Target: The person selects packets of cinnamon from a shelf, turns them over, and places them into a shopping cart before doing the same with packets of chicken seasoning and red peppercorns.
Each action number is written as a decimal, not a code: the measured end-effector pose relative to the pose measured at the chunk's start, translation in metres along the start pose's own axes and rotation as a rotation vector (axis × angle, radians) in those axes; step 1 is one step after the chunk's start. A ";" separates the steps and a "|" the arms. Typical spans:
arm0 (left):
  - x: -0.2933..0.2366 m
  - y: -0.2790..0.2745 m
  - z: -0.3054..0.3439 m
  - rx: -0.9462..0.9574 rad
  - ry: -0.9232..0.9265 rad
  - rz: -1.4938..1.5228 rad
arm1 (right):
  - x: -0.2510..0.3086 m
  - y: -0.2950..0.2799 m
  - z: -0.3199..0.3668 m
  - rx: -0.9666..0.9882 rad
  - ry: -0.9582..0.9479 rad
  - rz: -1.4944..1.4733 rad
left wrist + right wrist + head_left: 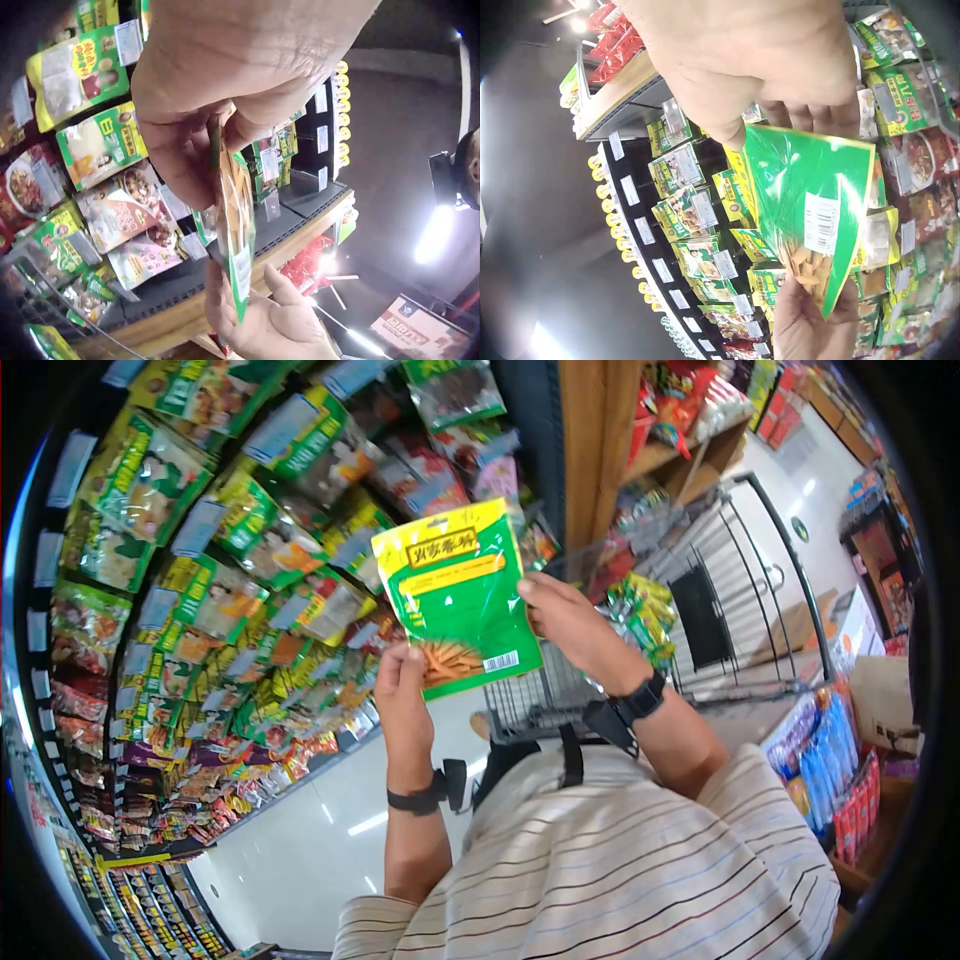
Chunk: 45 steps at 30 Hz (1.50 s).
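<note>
The packet (pixel 478 595), apparently sealed, is held clear of the rack (pixel 535 435) at left and the cart (pixel 700 622) at right; left hand (pixel 404 705) pinches its near left edge, right hand (pixel 585 635) its right edge.

The head view looks down and forward over the striped shirt (pixel 620 860), farther back; the wrist views look closely past the left hand (pixel 247 67) and right hand (pixel 757 60). All three share the packet (pixel 465 605) and hanging bags (pixel 225 600).
</note>
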<state>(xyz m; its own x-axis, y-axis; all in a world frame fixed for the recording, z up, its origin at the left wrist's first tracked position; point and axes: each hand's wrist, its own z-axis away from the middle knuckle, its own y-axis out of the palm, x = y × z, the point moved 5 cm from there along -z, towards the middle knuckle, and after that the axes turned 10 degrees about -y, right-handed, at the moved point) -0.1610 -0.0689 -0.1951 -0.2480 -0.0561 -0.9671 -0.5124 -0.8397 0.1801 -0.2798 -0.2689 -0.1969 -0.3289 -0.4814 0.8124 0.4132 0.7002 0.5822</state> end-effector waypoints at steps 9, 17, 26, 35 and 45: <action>-0.048 0.000 0.022 -0.172 0.315 -0.274 | 0.023 0.055 -0.001 0.207 -0.144 0.321; -0.071 0.058 0.050 -0.123 0.822 -0.895 | 0.003 0.073 -0.011 0.213 -0.009 0.148; -0.069 -0.014 0.027 -0.253 0.445 -0.428 | -0.005 0.050 -0.031 0.218 0.025 -0.200; -0.059 -0.022 0.011 -0.080 0.161 -0.092 | -0.015 0.053 -0.034 0.338 0.011 -0.071; -0.059 -0.031 0.007 -0.077 0.138 -0.015 | -0.017 0.084 -0.035 0.307 0.157 -0.034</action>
<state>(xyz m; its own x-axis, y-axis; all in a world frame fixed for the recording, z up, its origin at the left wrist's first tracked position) -0.1363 -0.0353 -0.1426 -0.1229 -0.1122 -0.9861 -0.4498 -0.8794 0.1561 -0.2100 -0.2204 -0.1609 -0.1936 -0.5654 0.8018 0.1221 0.7970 0.5915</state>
